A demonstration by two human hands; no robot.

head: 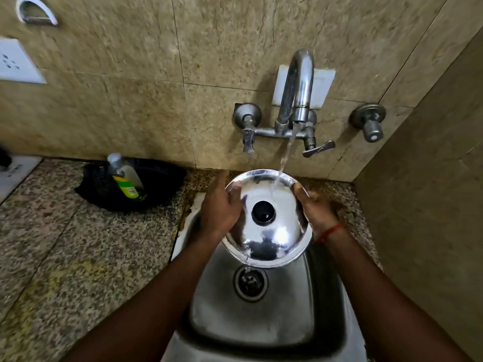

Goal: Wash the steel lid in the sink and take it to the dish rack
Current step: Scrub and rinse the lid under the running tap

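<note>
Most of the grip is hidden: the steel lid (277,231) covers the undersides of both hands. The left hand (220,207) holds the lid's left rim, its thumb laid over the edge onto the dome and the rest of its fingers tucked behind the metal, out of sight. The right hand (317,212) holds the right rim the same way, with only the thumb showing on the edge. A red thread (329,232) circles its wrist. The lid is held between the two hands above the sink (261,330), tilted, dome and black knob (262,212) facing up. At the frame's top left a white holder (35,13) is blurred and cut off.

Far left of the left fingers, well apart, a dark bowl (156,189), hard to make out, holds a leaning bottle (125,178) with a green and yellow label. The steel sink holds only its drain (250,282), just below the lid's near rim.

Straight beyond the fingers, a wall tap (299,82) runs a stream of water (286,155) onto the lid's far edge, nearer the right thumb. A separate valve (369,124) sits on the wall beyond the right fingers. The desk (65,244) is speckled stone, stained yellow beside the sink. Beige tiles cover the wall, with a white socket plate (15,61) far to the upper left.
</note>
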